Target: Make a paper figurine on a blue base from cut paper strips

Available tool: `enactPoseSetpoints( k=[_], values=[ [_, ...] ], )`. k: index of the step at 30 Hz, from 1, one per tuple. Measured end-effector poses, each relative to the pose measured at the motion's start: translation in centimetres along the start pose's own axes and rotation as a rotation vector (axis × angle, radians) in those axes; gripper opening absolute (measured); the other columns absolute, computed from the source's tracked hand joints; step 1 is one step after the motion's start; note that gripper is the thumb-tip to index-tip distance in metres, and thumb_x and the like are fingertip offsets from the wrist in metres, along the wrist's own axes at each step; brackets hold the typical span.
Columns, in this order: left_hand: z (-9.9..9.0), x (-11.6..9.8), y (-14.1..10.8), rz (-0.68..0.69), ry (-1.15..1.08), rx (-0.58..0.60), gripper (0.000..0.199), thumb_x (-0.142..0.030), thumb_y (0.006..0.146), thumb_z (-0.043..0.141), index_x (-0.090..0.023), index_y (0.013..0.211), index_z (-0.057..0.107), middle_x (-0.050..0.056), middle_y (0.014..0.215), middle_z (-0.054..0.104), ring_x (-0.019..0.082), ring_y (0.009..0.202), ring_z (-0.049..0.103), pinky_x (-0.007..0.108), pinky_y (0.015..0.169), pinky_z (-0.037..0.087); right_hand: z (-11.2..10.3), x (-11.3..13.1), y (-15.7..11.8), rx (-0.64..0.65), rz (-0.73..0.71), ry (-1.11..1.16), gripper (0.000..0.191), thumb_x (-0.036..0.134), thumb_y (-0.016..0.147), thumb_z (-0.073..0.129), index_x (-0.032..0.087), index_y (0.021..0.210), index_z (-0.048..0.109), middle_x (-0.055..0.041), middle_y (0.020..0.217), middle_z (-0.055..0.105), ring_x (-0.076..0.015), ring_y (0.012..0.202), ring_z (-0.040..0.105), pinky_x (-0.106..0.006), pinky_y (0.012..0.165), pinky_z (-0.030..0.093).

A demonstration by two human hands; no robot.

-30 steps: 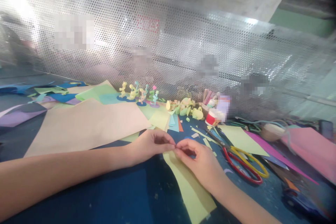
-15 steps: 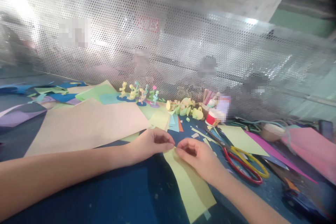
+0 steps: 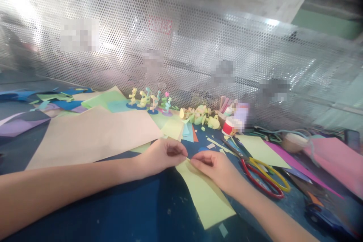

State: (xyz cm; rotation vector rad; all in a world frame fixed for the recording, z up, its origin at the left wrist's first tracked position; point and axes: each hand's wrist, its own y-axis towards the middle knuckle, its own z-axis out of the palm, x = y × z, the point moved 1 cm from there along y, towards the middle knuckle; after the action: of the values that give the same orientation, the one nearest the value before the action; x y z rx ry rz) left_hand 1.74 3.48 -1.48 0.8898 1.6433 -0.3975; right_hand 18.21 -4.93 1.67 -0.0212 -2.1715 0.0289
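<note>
A strip of pale green paper [image 3: 205, 200] slants from between my hands down toward the front of the dark blue table [image 3: 127, 204]. The fingers of my left hand [image 3: 166, 154] pinch its upper left corner. My right hand [image 3: 214, 164] grips the upper edge just to the right, thumb and fingertips pressed together. Only a small gap parts the two sets of fingertips. The paper's lower end shows below my right hand, beside a small pale scrap [image 3: 223, 230].
Scissors [image 3: 265, 177] with red and yellow handles lie right of my right hand. A large beige sheet [image 3: 96, 136] is at left. Small paper figures [image 3: 153, 104], a red and white jar [image 3: 229, 126] and a perforated metal screen [image 3: 181, 45] stand behind. Pink paper [image 3: 337, 159] lies right.
The paper's lower end has lifted and shifted slightly, uncovering more of the small scrap. My right fingertips have moved slightly away from my left ones.
</note>
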Motion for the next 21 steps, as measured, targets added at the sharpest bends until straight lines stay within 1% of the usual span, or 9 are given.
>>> enactPoseSetpoints(
  k=[3,8,15,18,21],
  values=[
    [-0.04,0.00,0.07,-0.004,-0.009,0.019,0.017,-0.030,0.075,0.059,-0.016,0.083,0.063,0.003,0.081,0.064,0.014,0.077,0.059,0.027,0.074,0.045,0.08,-0.06,0.07,0.001,-0.045,-0.002,0.019,0.035,0.077,0.057,0.017,0.081,0.065,-0.0030,0.080,0.071,-0.0185,0.075,0.066,-0.027,0.067,0.051],
    [-0.14,0.27,0.18,-0.041,-0.076,0.056,0.022,-0.031,0.073,0.062,-0.017,0.091,0.061,0.002,0.082,0.063,0.013,0.075,0.058,0.027,0.073,0.045,0.15,-0.27,0.08,-0.041,-0.110,-0.027,0.018,0.033,0.079,0.055,0.018,0.082,0.064,-0.0020,0.078,0.070,-0.0168,0.073,0.065,-0.026,0.067,0.050],
    [-0.02,0.08,0.16,-0.052,-0.091,0.053,0.022,-0.035,0.072,0.063,-0.016,0.084,0.063,0.001,0.075,0.062,0.013,0.069,0.057,0.025,0.067,0.043,0.08,-0.32,-0.02,-0.063,-0.119,-0.048,0.014,0.031,0.077,0.056,0.019,0.081,0.063,-0.0011,0.076,0.070,-0.0161,0.069,0.064,-0.026,0.063,0.051],
    [-0.07,-0.06,0.18,-0.048,-0.066,0.031,0.022,-0.036,0.072,0.063,-0.016,0.082,0.064,0.001,0.076,0.063,0.013,0.071,0.057,0.025,0.069,0.044,0.09,-0.24,-0.06,-0.070,-0.126,-0.055,0.014,0.031,0.077,0.056,0.020,0.080,0.063,-0.0006,0.075,0.069,-0.0155,0.069,0.064,-0.025,0.063,0.051],
    [-0.10,-0.10,0.16,-0.026,-0.057,0.019,0.018,-0.032,0.074,0.062,-0.017,0.083,0.064,0.001,0.078,0.063,0.013,0.073,0.057,0.026,0.072,0.044,0.13,-0.19,-0.04,-0.077,-0.147,-0.046,0.013,0.030,0.077,0.057,0.020,0.080,0.063,-0.0004,0.075,0.069,-0.0150,0.069,0.064,-0.024,0.063,0.050]
  ],
)
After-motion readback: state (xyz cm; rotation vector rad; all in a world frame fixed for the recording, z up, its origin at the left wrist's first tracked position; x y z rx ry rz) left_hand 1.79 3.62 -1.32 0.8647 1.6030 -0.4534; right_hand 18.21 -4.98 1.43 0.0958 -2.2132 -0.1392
